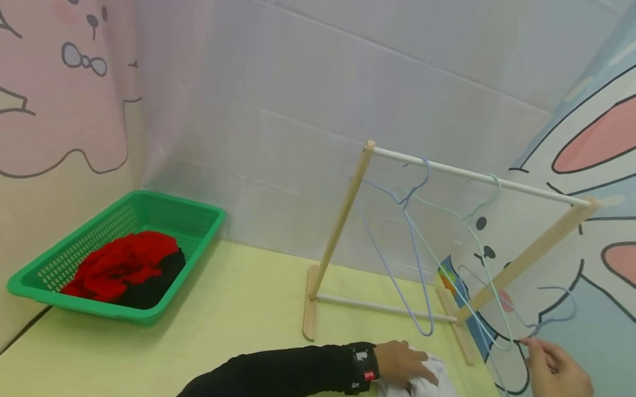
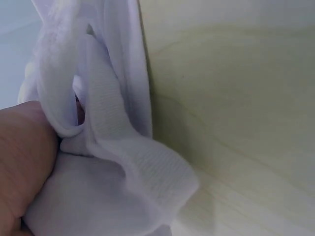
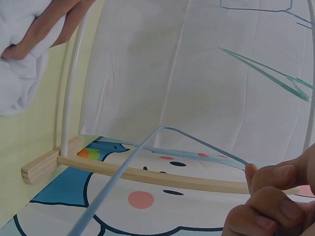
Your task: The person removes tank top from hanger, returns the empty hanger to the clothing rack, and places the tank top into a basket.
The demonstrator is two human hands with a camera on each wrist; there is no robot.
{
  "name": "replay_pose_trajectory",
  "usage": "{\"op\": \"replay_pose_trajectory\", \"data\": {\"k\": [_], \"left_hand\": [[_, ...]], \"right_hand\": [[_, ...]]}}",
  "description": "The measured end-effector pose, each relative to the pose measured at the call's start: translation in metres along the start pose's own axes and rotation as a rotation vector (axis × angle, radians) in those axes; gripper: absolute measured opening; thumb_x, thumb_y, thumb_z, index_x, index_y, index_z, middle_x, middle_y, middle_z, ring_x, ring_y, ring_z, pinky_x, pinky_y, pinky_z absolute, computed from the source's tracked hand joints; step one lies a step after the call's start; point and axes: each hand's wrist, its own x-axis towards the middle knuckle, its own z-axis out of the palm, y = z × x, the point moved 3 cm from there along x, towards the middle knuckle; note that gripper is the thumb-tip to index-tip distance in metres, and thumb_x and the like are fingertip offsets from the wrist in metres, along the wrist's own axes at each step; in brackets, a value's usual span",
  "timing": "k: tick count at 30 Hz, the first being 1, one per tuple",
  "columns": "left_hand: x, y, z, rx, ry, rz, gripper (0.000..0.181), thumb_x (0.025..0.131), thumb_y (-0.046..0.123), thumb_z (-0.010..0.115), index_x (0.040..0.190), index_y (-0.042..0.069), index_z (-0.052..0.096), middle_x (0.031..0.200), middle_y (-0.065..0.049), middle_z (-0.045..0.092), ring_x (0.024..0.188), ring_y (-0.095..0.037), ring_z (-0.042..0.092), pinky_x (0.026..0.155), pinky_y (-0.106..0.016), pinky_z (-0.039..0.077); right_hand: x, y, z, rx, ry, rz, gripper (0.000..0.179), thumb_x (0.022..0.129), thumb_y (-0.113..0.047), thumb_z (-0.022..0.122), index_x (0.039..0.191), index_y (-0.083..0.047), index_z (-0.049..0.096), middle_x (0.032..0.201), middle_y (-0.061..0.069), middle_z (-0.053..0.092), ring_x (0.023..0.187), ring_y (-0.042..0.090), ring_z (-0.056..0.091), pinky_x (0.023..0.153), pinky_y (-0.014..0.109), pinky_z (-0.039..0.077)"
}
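Note:
At the front right of the table, my left hand (image 1: 403, 362) grips a crumpled white garment (image 1: 436, 392). The left wrist view shows a folded ribbed band (image 2: 152, 172) on that garment, and only part of the hand beside it. My right hand (image 1: 563, 379) pinches a light-blue clothes hanger (image 1: 555, 319) near its neck, raised beside the rack's right end. In the right wrist view one arm of this hanger (image 3: 123, 167) extends away from the curled fingers (image 3: 275, 196). Nothing hangs on it.
A wooden rack (image 1: 343, 223) stands on the yellow table (image 1: 251, 295). From its white top rail hang a periwinkle hanger (image 1: 417, 272) and a mint-green hanger (image 1: 476, 242). A green basket (image 1: 189, 281) at the left holds red cloth (image 1: 121, 264) and black cloth (image 1: 154, 283).

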Motion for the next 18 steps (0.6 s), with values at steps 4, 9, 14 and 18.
{"op": "replay_pose_trajectory", "data": {"k": [4,9,14,18], "left_hand": [[-0.006,-0.006,-0.001,-0.064,-0.011,0.006,0.053,0.106,0.026,0.071,0.155,0.042,0.057,0.137,0.012,0.062,0.098,0.006,0.057,0.077,-0.012,0.041],[-0.016,-0.009,-0.002,-0.027,0.081,0.025,0.052,0.107,0.025,0.069,0.154,0.040,0.057,0.135,0.009,0.062,0.091,0.001,0.054,0.075,-0.011,0.040],[-0.030,-0.010,-0.012,-0.017,0.170,0.032,0.052,0.105,0.027,0.072,0.153,0.038,0.058,0.135,0.006,0.061,0.079,-0.004,0.046,0.070,-0.011,0.038],[-0.039,-0.011,-0.025,-0.054,0.179,0.034,0.052,0.104,0.028,0.074,0.153,0.037,0.059,0.137,0.005,0.061,0.081,-0.004,0.047,0.071,-0.011,0.038]], "right_hand": [[0.000,0.000,-0.001,0.003,-0.005,0.022,0.039,0.112,-0.028,0.055,0.126,0.005,0.071,0.108,0.027,0.077,0.062,-0.013,0.043,0.065,0.027,0.038],[0.002,0.002,-0.004,0.008,-0.011,0.002,0.040,0.112,-0.029,0.055,0.126,0.005,0.071,0.101,0.025,0.079,0.062,-0.011,0.045,0.061,0.025,0.038],[0.004,0.003,-0.005,0.020,-0.013,-0.004,0.041,0.112,-0.031,0.054,0.127,0.004,0.071,0.103,0.026,0.078,0.062,-0.011,0.046,0.055,0.022,0.039],[0.004,0.004,-0.004,0.017,-0.028,0.017,0.041,0.112,-0.032,0.055,0.129,0.002,0.071,0.106,0.024,0.078,0.064,-0.015,0.042,0.061,0.024,0.038]]}}
